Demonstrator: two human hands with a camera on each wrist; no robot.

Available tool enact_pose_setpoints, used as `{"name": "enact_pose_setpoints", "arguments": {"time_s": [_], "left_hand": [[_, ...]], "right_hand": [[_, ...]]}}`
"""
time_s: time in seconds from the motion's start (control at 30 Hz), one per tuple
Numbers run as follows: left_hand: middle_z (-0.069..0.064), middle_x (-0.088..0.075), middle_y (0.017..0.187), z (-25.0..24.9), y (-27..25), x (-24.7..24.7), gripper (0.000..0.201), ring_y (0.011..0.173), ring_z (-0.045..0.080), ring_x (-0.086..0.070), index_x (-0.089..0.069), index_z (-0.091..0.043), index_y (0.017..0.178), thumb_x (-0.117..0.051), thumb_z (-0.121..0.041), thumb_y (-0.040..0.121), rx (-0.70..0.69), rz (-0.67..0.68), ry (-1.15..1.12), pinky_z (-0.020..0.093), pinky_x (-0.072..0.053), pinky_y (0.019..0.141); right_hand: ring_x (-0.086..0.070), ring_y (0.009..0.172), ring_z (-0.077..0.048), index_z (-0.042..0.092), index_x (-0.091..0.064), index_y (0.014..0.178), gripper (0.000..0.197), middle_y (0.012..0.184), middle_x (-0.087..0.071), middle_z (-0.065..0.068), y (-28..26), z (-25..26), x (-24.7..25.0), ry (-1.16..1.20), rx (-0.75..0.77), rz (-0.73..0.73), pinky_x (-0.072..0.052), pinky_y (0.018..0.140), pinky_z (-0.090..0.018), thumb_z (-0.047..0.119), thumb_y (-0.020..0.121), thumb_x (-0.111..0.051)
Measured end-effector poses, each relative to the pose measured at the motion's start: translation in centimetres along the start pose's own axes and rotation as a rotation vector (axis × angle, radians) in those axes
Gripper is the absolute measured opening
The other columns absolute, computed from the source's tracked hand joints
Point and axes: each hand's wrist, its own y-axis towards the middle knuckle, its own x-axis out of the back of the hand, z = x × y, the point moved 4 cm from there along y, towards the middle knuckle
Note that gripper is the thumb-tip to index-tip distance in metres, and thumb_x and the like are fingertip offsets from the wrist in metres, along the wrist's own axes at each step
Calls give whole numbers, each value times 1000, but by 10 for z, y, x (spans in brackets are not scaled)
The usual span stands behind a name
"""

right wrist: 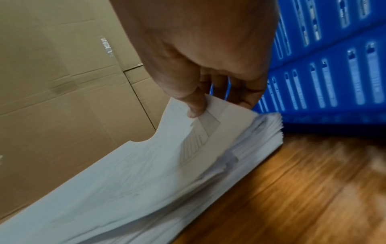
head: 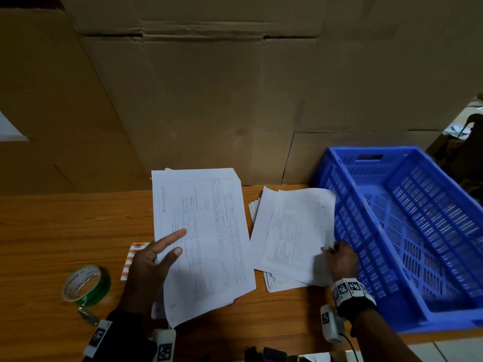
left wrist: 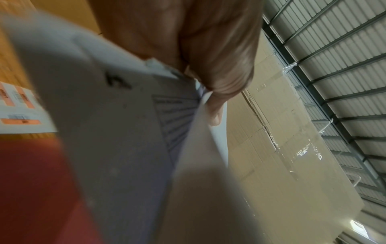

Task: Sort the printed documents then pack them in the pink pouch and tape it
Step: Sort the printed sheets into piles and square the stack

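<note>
Documents [head: 201, 231] in both hands.

wooden table [head: 52, 231] has a green tape roll [head: 86, 284], striped label sheet [head: 130, 259], paper stack [head: 277, 282] and blue crate [head: 407, 231] sitting on it

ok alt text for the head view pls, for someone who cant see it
A person's left hand holds printed white sheets over a wooden table while the right hand pinches the top pages of a second paper stack, between a green tape roll and a blue plastic crate.
</note>
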Motion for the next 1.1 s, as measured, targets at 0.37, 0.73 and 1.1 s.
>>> {"name": "enact_pose_setpoints", "arguments": {"time_s": [0.37,0.73,1.1], "left_hand": [[-39,-56,125,-7,1,-3,38,124,-13,-47,-62,-34,125,-49,-42,90,21,33,-39,14,-34,100],[-28,-66,104,-22,1,-24,59,99,-16,-58,-64,-32,113,-44,-76,78,133,-89,-117,12,-43,88],[-27,-33,152,-19,-1,-10,78,138,0,-37,-23,-46,148,-62,-34,81,1,-36,-103,33,-33,110]], "right_hand": [[-57,73,-29,9,-56,84,17,77,-58,-9,-37,45,37,305,308,-157,-47,64,-40,16,100,-58],[-72,96,-9,11,-64,123,26,100,-77,1,-117,107,-8,524,294,477,-55,87,-24,18,98,-64],[-65,90,-18,13,-65,100,25,105,-71,-5,-56,57,-27,24,274,269,-50,74,-28,37,93,-70]]}}
